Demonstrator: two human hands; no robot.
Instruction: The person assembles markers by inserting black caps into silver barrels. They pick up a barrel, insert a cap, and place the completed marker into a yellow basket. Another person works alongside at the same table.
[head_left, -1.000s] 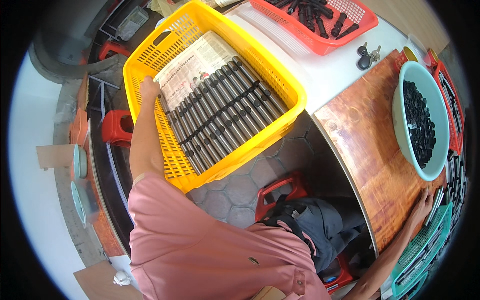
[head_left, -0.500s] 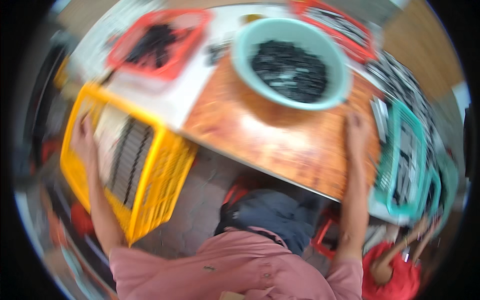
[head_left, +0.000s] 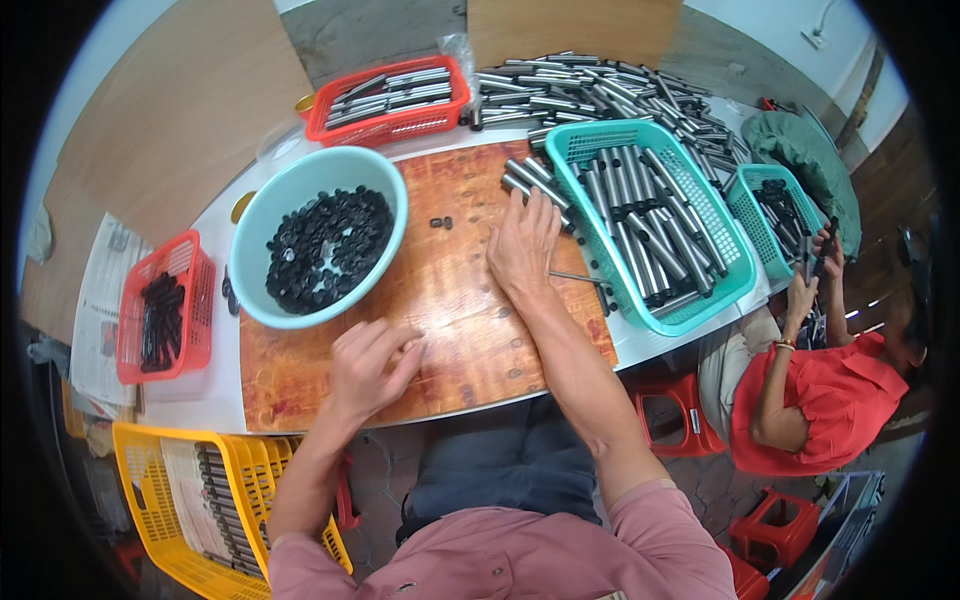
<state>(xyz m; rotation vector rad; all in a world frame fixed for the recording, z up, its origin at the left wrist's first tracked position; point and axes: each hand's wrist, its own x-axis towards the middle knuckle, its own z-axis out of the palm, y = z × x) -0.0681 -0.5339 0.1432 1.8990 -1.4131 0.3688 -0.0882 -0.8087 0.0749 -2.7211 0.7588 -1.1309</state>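
Note:
My right hand (head_left: 523,240) reaches over the wooden board (head_left: 450,390), its fingers stretched out on the nearest of several short black-and-silver metal tubes (head_left: 537,178). The fingers hide part of that tube. Over the board's front edge, my left hand (head_left: 370,365) hovers with curled fingers and nothing visible in it. Beyond it stands a pale turquoise basin (head_left: 392,235) of small black caps. A few such caps (head_left: 441,223) lie loose on the board. A thin rod (head_left: 575,277) lies beside my right wrist.
A green basket (head_left: 735,290) of tubes adjoins the board on the right, before a large tube pile (head_left: 600,90). Red baskets (head_left: 440,125) stand farther back and left. Low left is a yellow crate (head_left: 150,530). A person in red (head_left: 820,410) works at far right.
The view has swung right. My left hand has left the yellow crate and come over the board; my right hand has reached the loose tubes.

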